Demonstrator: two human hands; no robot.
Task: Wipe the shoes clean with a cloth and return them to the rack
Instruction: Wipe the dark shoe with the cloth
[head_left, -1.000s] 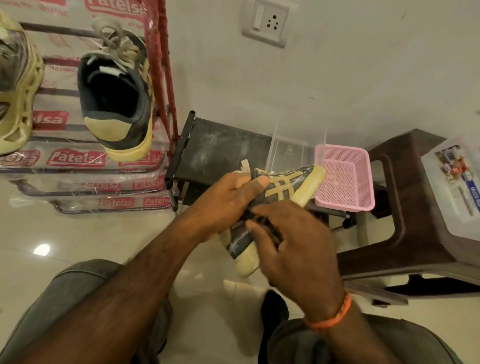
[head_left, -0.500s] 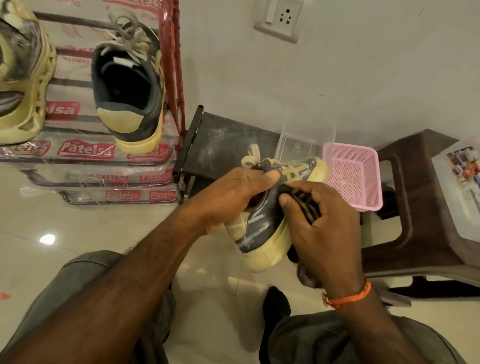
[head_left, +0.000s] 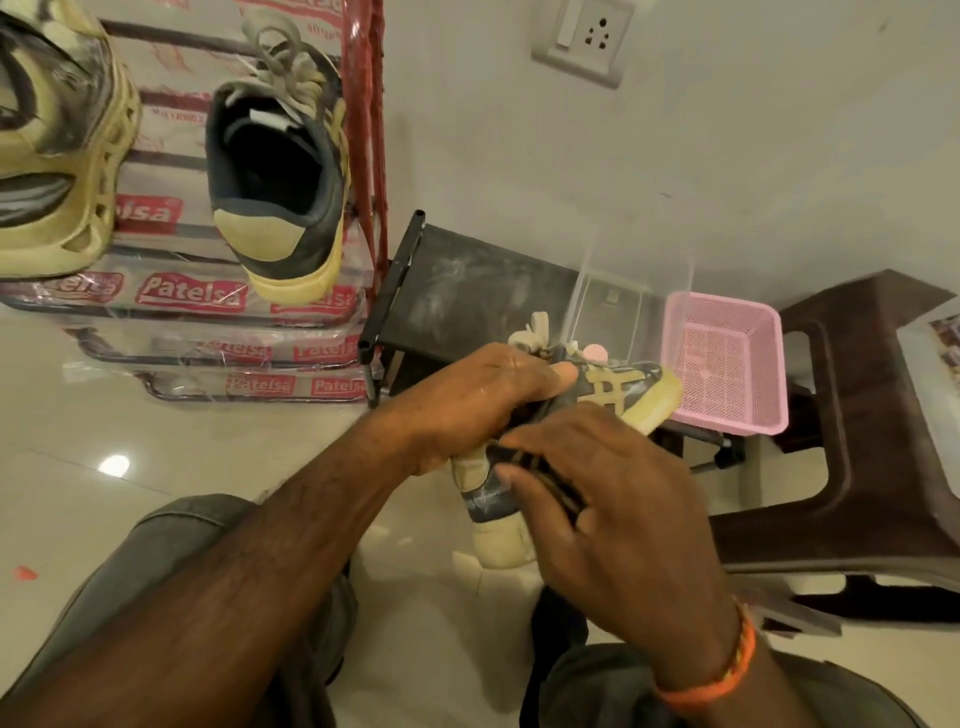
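Above the floor, left hand grips the shoe; right hand presses a dark cloth on it. Hard rubbing could twist the shoe loose.

A dark grey sneaker with cream stripes and a thick cream sole was held tilted in mid-air. A dark cloth pressed against its side. Its matching sneaker stood on the shoe rack, heel outward.

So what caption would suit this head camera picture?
Left hand holds a shoe while the right hand wipes it with a dark cloth, beside the rack.
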